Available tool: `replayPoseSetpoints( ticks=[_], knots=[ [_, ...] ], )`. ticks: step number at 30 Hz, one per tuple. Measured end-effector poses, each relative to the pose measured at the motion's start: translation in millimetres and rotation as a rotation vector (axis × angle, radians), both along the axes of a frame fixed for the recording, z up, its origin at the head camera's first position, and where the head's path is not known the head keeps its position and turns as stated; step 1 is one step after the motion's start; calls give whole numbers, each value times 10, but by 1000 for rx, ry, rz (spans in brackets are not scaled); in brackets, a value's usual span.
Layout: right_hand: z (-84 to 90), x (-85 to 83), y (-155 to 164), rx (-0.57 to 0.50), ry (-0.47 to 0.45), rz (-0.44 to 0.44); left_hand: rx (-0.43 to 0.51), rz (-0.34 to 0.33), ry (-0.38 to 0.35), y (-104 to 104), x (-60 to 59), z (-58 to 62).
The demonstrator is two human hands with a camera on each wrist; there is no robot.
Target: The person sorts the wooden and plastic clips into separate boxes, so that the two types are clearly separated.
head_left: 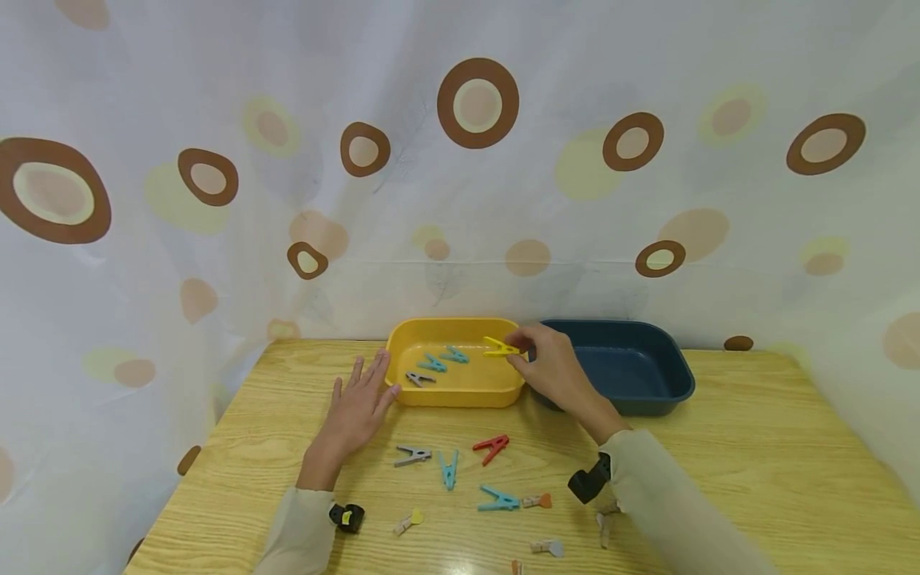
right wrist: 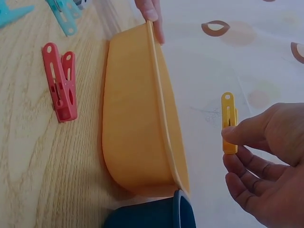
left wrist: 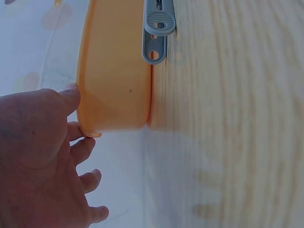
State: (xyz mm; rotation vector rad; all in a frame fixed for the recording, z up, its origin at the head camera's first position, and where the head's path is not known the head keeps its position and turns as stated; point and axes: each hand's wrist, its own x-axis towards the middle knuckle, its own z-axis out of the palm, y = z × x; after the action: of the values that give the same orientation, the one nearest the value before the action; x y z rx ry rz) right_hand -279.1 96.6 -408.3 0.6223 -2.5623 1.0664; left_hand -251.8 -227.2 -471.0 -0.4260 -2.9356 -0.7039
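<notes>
The right hand [head_left: 552,369] is pinching a yellow clothespin [head_left: 499,346] between thumb and fingertips, holding it over the far right corner of the yellow tub [head_left: 460,393]; the other fingers are lying loosely curled beneath. In the right wrist view the clothespin [right wrist: 228,122] is hanging clear above the tub's rim, not touching it.

The left hand [head_left: 362,403] is resting flat on the wooden table [head_left: 755,447] with fingers straight and spread, its fingertips touching the tub's left wall.

Inside the tub two teal clothespins [head_left: 443,358] and a grey clothespin [head_left: 419,378] are lying. A dark blue tub [head_left: 632,369] is standing just right of the yellow one, seemingly touching it. Nearer on the table a grey pin [head_left: 412,456], a teal pin [head_left: 449,468], a red pin [head_left: 492,448] and another teal pin [head_left: 497,501] are lying scattered, with small wooden pegs [head_left: 406,522] nearer still.
</notes>
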Motion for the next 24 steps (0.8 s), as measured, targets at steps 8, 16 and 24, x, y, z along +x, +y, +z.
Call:
replayPoseSetpoints(
  ticks=[8, 16, 24],
  knots=[
    [4, -191, -47, 40, -6, -23, -7, 3, 3, 5, -1, 0],
    [9, -354, -142, 58, -61, -17, -7, 4, -4, -4, -15, -19],
    [-91, -525, -195, 105, -131, -40, -8, 3, -7, 2, -20, -11]
  ],
)
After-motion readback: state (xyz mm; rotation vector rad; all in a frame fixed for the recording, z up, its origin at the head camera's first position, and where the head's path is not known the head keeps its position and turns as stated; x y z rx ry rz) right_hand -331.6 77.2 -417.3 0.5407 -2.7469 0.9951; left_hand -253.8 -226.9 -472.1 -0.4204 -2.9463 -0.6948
